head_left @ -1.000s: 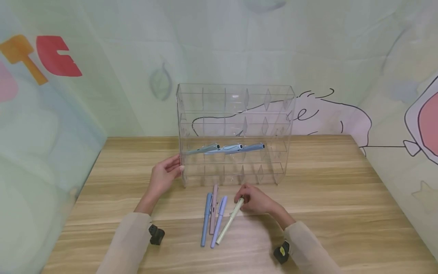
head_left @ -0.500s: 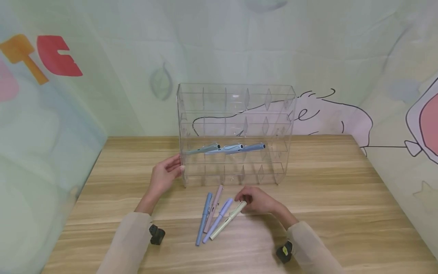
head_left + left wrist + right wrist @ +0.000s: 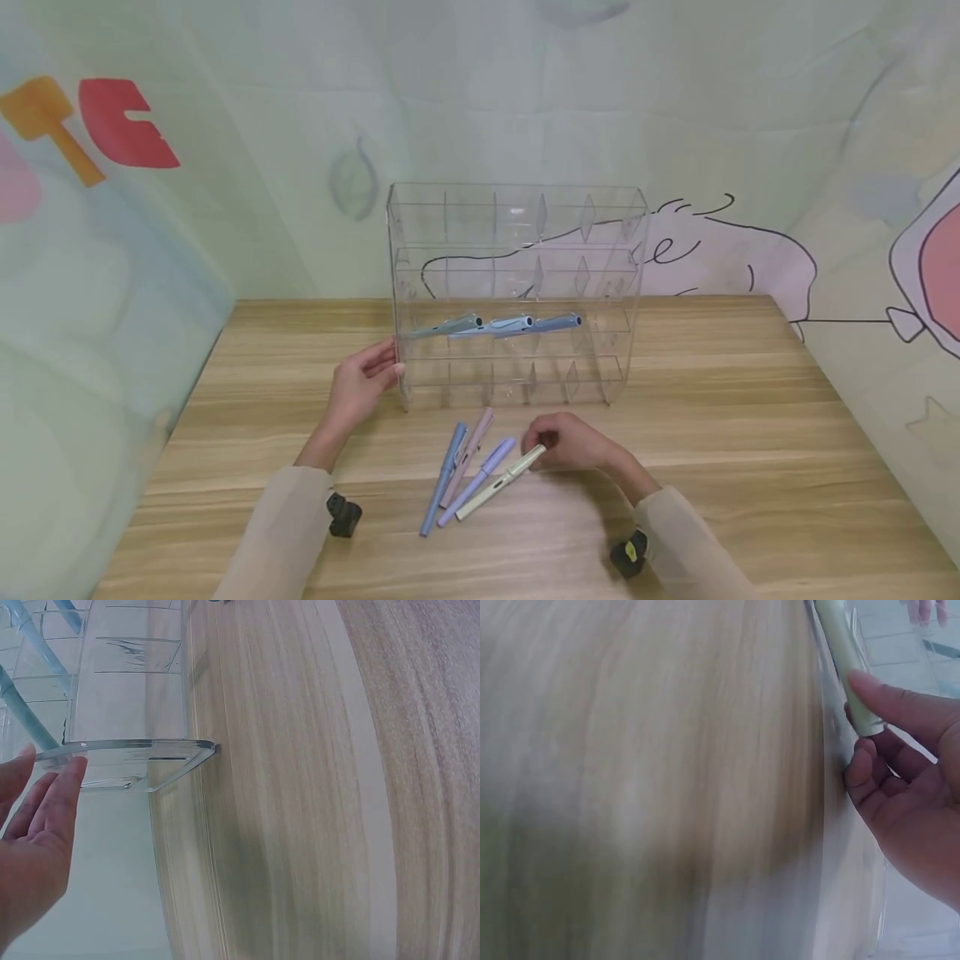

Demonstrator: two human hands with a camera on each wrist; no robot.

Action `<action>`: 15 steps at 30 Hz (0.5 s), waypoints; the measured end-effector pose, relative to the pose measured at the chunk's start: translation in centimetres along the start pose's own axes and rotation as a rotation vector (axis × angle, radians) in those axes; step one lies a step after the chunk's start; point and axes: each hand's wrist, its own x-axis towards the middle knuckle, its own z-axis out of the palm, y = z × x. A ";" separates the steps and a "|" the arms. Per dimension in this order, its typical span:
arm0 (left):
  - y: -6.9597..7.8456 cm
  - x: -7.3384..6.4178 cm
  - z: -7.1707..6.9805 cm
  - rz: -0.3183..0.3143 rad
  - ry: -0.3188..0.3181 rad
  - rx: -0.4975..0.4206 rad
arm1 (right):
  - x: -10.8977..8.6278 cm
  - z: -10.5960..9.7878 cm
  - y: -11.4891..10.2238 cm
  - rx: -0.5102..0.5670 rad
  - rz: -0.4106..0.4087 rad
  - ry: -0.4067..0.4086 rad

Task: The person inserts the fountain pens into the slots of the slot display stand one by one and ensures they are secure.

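Observation:
My left hand (image 3: 360,387) holds the left side of a clear acrylic rack (image 3: 512,271), thumb at the front edge and fingers along the outer face. On the table before the rack, my right hand (image 3: 570,442) pinches the capped end of a pale green pen (image 3: 498,483); in the right wrist view the thumb lies on that pen (image 3: 844,656). Beside it, fanned out and slanting, are a lavender pen (image 3: 477,482), a dusty pink pen (image 3: 467,457) and a blue pen (image 3: 442,479).
Inside the rack, one shelf bears a grey-green pen (image 3: 446,327), a light blue pen (image 3: 491,326) and a darker blue pen (image 3: 555,322). The rack stands upright on the wooden table (image 3: 720,400). A printed cloth (image 3: 300,150) hangs behind and at both sides.
The loose pens have swung clockwise and spread, their near ends shifting left. My right hand has slid slightly right and nearer with the pale green pen's end. The left hand stays put.

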 end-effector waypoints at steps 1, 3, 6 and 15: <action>0.0 0.0 0.0 0.000 0.001 0.001 | -0.1 -0.1 0.1 0.016 0.008 0.003; 0.0 0.0 0.0 0.001 0.002 0.005 | -0.4 -0.3 0.2 0.041 0.017 0.011; 0.0 -0.1 0.0 0.002 0.000 0.011 | -0.9 -0.8 0.2 0.048 0.030 0.026; 0.1 -0.2 0.0 0.015 -0.001 0.007 | -2.3 -3.0 -1.7 0.089 0.041 0.083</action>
